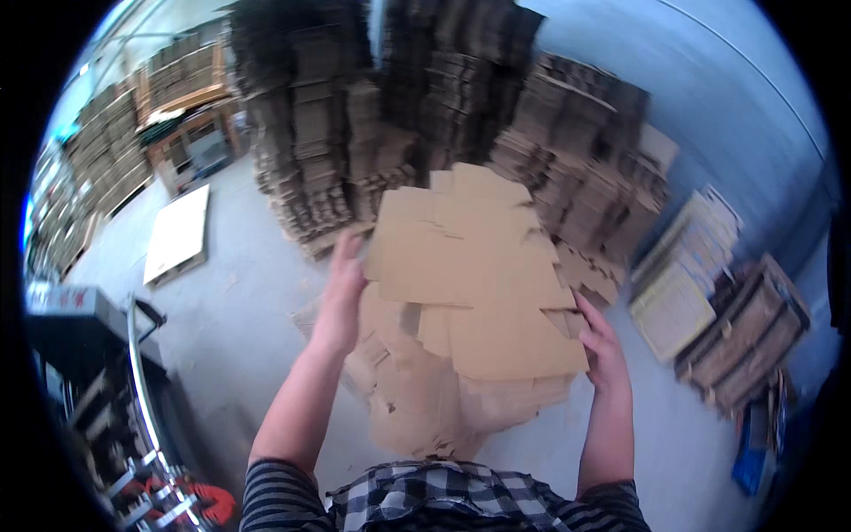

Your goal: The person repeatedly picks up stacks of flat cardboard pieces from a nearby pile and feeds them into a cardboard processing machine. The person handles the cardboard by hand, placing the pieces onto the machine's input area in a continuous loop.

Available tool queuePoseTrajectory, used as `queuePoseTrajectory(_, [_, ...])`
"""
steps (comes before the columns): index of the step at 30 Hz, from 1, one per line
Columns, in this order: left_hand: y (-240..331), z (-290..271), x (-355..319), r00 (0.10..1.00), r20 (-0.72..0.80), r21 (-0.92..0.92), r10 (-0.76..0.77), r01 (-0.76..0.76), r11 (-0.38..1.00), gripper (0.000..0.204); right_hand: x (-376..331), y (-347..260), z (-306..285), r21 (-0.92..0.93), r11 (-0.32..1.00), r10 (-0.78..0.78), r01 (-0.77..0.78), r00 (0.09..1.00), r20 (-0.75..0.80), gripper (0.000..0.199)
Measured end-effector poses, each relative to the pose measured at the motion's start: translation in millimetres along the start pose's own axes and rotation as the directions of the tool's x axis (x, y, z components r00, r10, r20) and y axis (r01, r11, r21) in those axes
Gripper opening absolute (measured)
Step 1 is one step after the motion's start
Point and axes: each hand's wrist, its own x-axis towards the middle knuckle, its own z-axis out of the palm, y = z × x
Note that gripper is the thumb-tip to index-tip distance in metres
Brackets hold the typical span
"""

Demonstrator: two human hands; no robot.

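Several flat brown cardboard blanks (483, 244), with notched and slotted edges, lie fanned out of line in front of me. My left hand (341, 297) stands upright at their left edge, fingers stretched out and slightly blurred; whether it presses on them I cannot tell. On the opposite side, my right hand (603, 348) has its fingers bent around the right edge of the blanks, the index finger reaching along it. Beneath lies a lower pile of cardboard (412, 399), partly covered by the blanks. Whether the blanks rest on it or are lifted is unclear.
Tall stacks of flattened cardboard (310, 133) rise ahead, with more stacks (576, 142) by the blue wall. A pale pallet (177, 232) lies on the floor at left. A machine with a metal bar (142, 381) stands near left. Boards (683, 275) lean at right beside a brown bundle (745, 337).
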Motion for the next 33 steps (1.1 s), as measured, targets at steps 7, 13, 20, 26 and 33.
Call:
queuePoseTrajectory(7, [-7, 119, 4, 0.991, -0.083, 0.388, -0.103, 0.127, 0.913, 0.073, -40, 18, -22, 0.122, 0.991, 0.055, -0.051, 0.998, -0.033, 0.052])
queuePoseTrajectory(13, [44, 92, -62, 0.837, -0.543, 0.157, 0.064, 0.026, 0.987, 0.078, 8, -11, -40, -0.292, 0.891, -0.187, 0.347, 0.868, 0.461, 0.045])
queuePoseTrajectory(20, [17, 187, -141, 0.881, -0.472, 0.199, -0.022, 0.131, 0.971, 0.071, 36, -28, -59, 0.009, 0.974, 0.213, -0.226, 0.927, 0.308, 0.046])
queuePoseTrajectory(26, [6, 240, -147, 0.801, -0.593, 0.075, -0.082, 0.156, 0.985, 0.071, 160, 21, -136, -0.332, 0.909, 0.055, 0.253, 0.715, 0.697, 0.035])
queuePoseTrajectory(33, [-19, 300, -114, 0.243, -0.937, 0.246, 0.252, -0.058, 0.968, 0.061, 408, -39, -125, -0.292, 0.857, -0.24, 0.426, 0.829, 0.505, 0.029])
